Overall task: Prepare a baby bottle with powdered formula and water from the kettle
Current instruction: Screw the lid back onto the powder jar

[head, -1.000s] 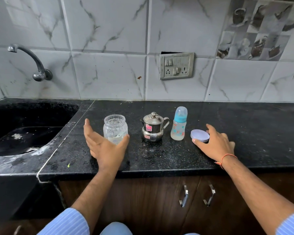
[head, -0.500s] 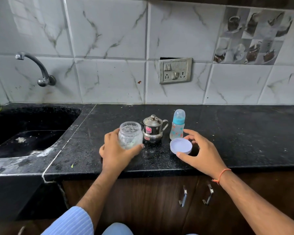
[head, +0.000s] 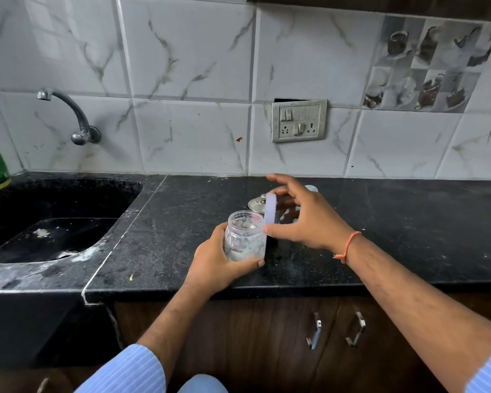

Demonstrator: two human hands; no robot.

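Left hand (head: 216, 265) grips the jar (head: 245, 236), right hand (head: 304, 219) pinches its lid (head: 271, 209) on edge beside the mouth — capping looks imminent, bottle mostly hidden behind.

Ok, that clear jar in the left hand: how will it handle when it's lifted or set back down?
The clear jar looks nearly empty, only a little powder low inside, so probably light. Its walls look smooth, so possibly slippery, though the left hand wraps it well. Its mouth is open, with the lid held beside the rim in the right hand, so tilting could spill powder.
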